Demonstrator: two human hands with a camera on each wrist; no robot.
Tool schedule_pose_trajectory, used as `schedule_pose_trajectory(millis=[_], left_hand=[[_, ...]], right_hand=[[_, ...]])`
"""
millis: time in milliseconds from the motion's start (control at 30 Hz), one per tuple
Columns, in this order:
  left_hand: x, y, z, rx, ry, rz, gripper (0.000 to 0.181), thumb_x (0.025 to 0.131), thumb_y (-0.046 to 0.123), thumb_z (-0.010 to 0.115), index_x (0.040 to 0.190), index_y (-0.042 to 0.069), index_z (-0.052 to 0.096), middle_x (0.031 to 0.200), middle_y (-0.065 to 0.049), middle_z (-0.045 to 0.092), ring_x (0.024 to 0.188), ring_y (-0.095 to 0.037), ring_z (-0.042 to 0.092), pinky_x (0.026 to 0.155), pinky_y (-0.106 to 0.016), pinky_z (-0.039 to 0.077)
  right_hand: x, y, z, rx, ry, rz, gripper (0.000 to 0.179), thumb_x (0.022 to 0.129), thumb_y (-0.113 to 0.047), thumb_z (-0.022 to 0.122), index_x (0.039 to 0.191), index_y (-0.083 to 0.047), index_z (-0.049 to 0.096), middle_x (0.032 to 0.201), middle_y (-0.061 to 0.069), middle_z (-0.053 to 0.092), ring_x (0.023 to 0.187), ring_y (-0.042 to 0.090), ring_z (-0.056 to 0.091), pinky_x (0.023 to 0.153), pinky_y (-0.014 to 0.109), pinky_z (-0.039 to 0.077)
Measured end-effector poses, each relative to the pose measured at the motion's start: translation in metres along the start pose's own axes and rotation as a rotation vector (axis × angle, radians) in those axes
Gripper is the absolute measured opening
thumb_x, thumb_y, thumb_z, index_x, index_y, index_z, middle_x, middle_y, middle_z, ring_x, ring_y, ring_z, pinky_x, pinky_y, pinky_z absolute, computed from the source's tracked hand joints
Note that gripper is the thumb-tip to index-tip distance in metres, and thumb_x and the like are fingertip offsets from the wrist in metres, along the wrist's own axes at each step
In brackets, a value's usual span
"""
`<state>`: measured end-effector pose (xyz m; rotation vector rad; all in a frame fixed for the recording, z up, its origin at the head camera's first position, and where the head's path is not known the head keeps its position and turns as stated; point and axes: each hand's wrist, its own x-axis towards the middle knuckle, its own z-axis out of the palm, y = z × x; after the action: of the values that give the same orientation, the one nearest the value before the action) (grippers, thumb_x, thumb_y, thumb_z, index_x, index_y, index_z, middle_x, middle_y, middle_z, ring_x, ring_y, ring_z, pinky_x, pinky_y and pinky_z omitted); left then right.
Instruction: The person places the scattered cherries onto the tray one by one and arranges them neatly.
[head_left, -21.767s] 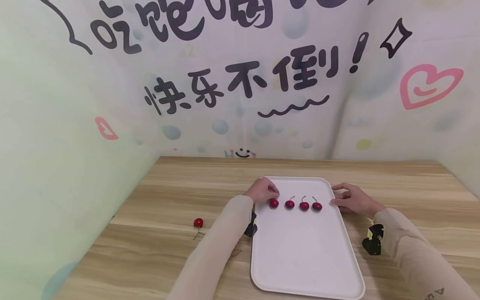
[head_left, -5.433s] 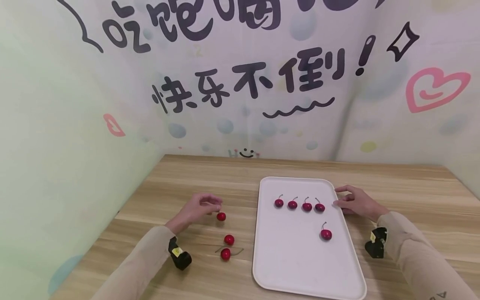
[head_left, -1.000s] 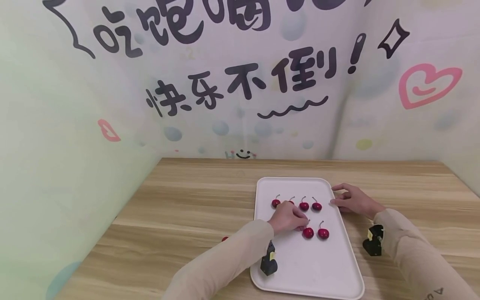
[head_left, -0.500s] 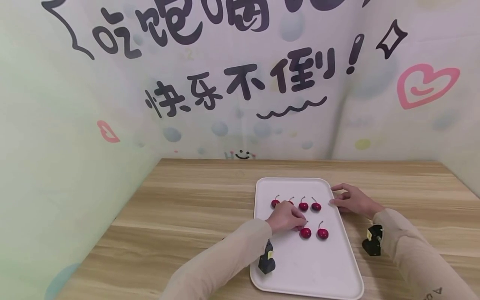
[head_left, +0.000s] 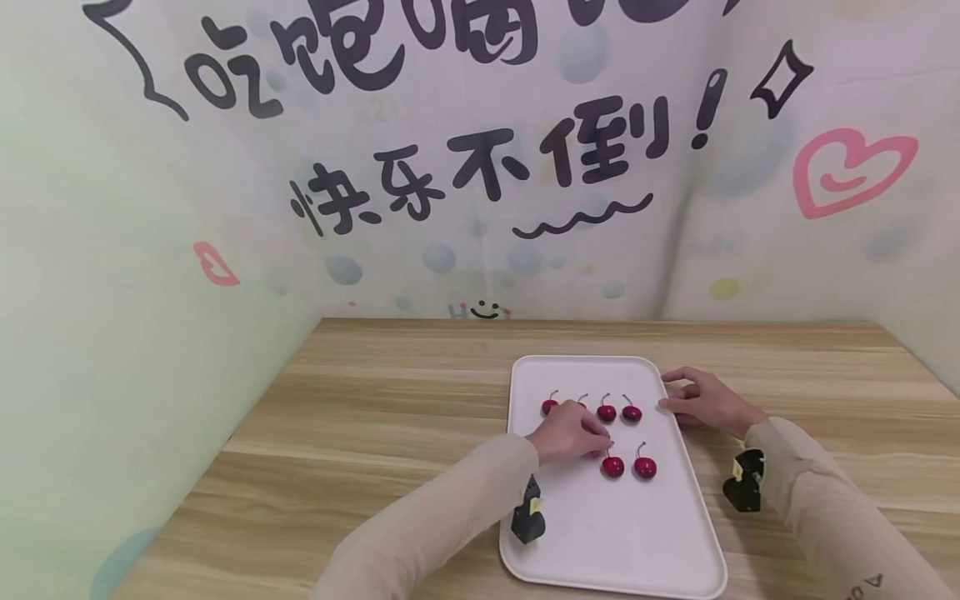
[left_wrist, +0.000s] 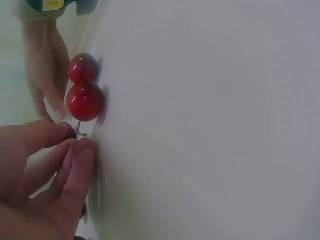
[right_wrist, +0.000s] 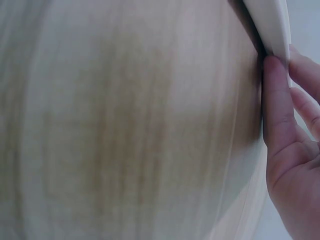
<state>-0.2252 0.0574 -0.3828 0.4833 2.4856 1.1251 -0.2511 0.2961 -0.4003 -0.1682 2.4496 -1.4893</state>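
On the white tray point(head_left: 611, 533), a back row of several dark red cherries point(head_left: 632, 414) stands with stems pointing away. In front of that row sit a cherry point(head_left: 645, 467) at the right and another cherry point(head_left: 612, 467) close beside it. My left hand point(head_left: 568, 432) hovers over the tray, its fingertips right at the stem of the left one. In the left wrist view, that stem point(left_wrist: 81, 129) shows free in front of the parted fingers point(left_wrist: 80, 170). At the tray's right edge, my right hand point(head_left: 708, 402) holds the rim, thumb point(right_wrist: 277, 95) against its side.
The tray lies on a wood-grain table point(head_left: 360, 417). Behind stands a pale backdrop point(head_left: 480, 250) with black lettering and a pink heart. My left sleeve point(head_left: 442, 517) covers part of the table left of the tray.
Since 5.4 s ago, a second cherry has joined the front row, and the left hand has moved from table to tray. Within the last second, that cherry's stem has come free of the fingers.
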Motion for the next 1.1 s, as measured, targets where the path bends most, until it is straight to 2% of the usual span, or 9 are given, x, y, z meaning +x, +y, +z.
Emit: schedule_pose_trajectory(millis=[300,400,500,633,800,967,1100], left_hand=[[-0.017,-0.002,-0.030,-0.042,-0.155,0.087,0.015,0.082,0.016,0.063,0.092,0.006,0.068,0.073,0.002,0.062,0.064,-0.007,0.058,0.061,-0.017,0.046],[-0.025,-0.008,-0.041,-0.023,-0.203,0.122,0.017,0.083,0.018,0.062,0.095,0.007,0.067,0.076,0.003,0.063,0.066,-0.006,0.058,0.061,-0.018,0.046],[-0.035,-0.020,-0.053,-0.031,-0.229,0.154,0.018,0.084,0.017,0.061,0.097,0.006,0.066,0.077,0.004,0.063,0.067,-0.007,0.058,0.062,-0.020,0.047],[-0.052,-0.044,-0.068,-0.025,-0.209,0.136,0.017,0.084,0.019,0.060,0.098,0.011,0.066,0.081,0.006,0.062,0.072,-0.008,0.057,0.065,-0.023,0.048],[-0.068,-0.075,-0.090,0.001,-0.164,0.096,0.018,0.085,0.026,0.059,0.100,0.017,0.065,0.094,0.009,0.060,0.086,-0.008,0.055,0.075,-0.025,0.045],[-0.080,-0.092,-0.118,0.011,-0.143,0.101,0.025,0.085,0.025,0.058,0.107,0.012,0.062,0.103,0.001,0.060,0.090,-0.013,0.053,0.077,-0.031,0.044],[-0.089,-0.103,-0.133,0.016,-0.119,0.092,0.028,0.085,0.023,0.059,0.109,0.008,0.061,0.102,-0.003,0.060,0.089,-0.016,0.053,0.076,-0.032,0.044]], right_hand=[[0.002,0.000,0.001,-0.027,-0.001,0.007,0.057,0.083,-0.013,0.062,0.125,0.011,0.031,0.091,0.016,0.056,0.080,0.019,0.058,0.074,0.034,0.049],[0.003,0.000,0.001,-0.032,0.001,0.013,0.058,0.083,-0.013,0.062,0.126,0.010,0.031,0.091,0.015,0.055,0.080,0.019,0.058,0.074,0.034,0.049],[0.003,0.000,0.002,-0.026,-0.006,0.010,0.059,0.083,-0.014,0.062,0.126,0.011,0.031,0.091,0.016,0.055,0.080,0.019,0.059,0.074,0.034,0.049],[0.003,0.000,0.002,-0.020,-0.012,0.003,0.058,0.083,-0.014,0.062,0.125,0.012,0.031,0.092,0.016,0.056,0.080,0.019,0.059,0.074,0.034,0.049],[0.002,0.000,0.000,-0.035,-0.012,-0.007,0.058,0.083,-0.013,0.062,0.125,0.011,0.031,0.095,0.019,0.055,0.082,0.021,0.059,0.074,0.035,0.049],[0.002,0.001,-0.001,-0.046,-0.014,0.000,0.061,0.082,-0.016,0.063,0.126,0.011,0.030,0.097,0.020,0.055,0.083,0.021,0.059,0.074,0.035,0.049],[0.002,0.000,0.000,-0.052,-0.012,0.007,0.061,0.082,-0.016,0.063,0.126,0.011,0.030,0.097,0.020,0.055,0.083,0.021,0.059,0.074,0.035,0.049]])
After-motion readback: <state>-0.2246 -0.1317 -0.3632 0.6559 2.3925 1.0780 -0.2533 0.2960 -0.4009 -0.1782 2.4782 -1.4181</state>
